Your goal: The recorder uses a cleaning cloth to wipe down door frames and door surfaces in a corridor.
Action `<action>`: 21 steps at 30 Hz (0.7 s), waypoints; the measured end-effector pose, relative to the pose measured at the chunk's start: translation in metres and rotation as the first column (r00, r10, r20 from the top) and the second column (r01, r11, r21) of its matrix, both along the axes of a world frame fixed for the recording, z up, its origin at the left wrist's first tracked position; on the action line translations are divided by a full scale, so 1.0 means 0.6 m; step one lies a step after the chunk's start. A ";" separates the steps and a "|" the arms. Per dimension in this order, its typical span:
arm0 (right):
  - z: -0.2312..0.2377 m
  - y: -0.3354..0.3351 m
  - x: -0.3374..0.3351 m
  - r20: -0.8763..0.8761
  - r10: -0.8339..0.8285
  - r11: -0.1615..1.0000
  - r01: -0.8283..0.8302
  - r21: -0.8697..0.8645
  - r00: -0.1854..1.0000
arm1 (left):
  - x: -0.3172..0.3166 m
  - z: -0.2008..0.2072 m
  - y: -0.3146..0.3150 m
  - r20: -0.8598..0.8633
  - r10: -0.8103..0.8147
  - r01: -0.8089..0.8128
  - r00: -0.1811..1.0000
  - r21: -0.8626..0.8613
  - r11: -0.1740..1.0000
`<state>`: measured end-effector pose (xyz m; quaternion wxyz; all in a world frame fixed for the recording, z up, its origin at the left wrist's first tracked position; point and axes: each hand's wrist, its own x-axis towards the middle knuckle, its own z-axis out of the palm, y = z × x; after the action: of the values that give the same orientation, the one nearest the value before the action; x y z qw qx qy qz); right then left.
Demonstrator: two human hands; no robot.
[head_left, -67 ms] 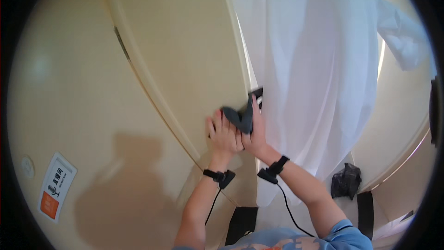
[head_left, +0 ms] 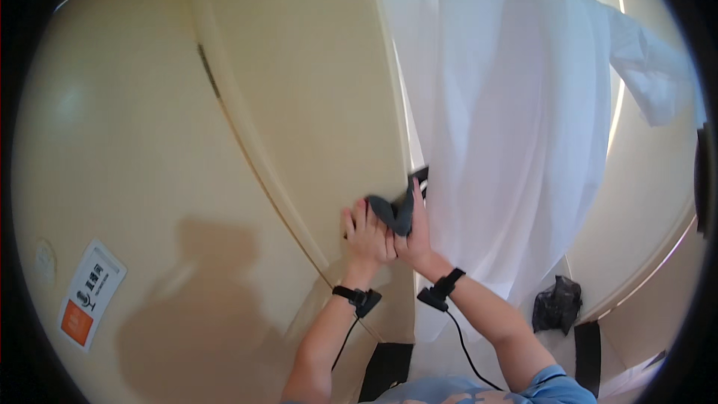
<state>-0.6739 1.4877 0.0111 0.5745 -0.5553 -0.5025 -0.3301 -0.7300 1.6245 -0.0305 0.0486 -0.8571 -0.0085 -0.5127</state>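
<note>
A dark grey cloth is bunched at the edge of a cream door. My left hand presses it against the door's face, fingers bent over it, with a dark bit showing beside the fingertips. My right hand closes on the cloth from the edge side, its fingers pointing up. The two hands touch each other. A black fitting shows at the door's edge just above the right fingertips. What lies under the cloth is hidden. Both wrists wear black straps with cables.
A white sheet hangs close to the right of my hands. Down to the right is a black plastic bag. The cream wall on the left carries a white and orange sign and a hinge shows at the door's seam.
The view has shifted slightly, so the hands, cloth and black fitting appear a little lower in the picture. Both hands keep their hold on the cloth.
</note>
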 end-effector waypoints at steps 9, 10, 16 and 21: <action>0.112 0.005 -0.035 -0.037 0.000 0.998 -0.003 -0.063 0.999 | -0.006 0.087 -0.007 0.123 -0.081 0.088 0.989 -0.055 0.995; 0.154 0.017 -0.022 0.013 0.018 1.000 -0.018 -0.026 1.000 | -0.009 0.154 0.001 0.164 -0.116 0.118 0.980 0.000 0.993; 0.439 0.029 -0.041 0.150 0.042 0.995 -0.055 0.087 0.988 | -0.054 0.452 -0.010 0.336 -0.183 0.135 0.924 0.161 0.978; 0.403 0.024 -0.024 0.226 -0.106 0.989 0.079 0.127 0.968 | -0.054 0.446 -0.033 0.342 -0.166 0.137 0.925 0.105 0.985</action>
<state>-0.6884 1.5023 0.2528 0.5273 -0.5014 -0.5194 -0.4480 -0.7623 1.6049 0.2369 0.0406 -0.7478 0.0696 -0.6590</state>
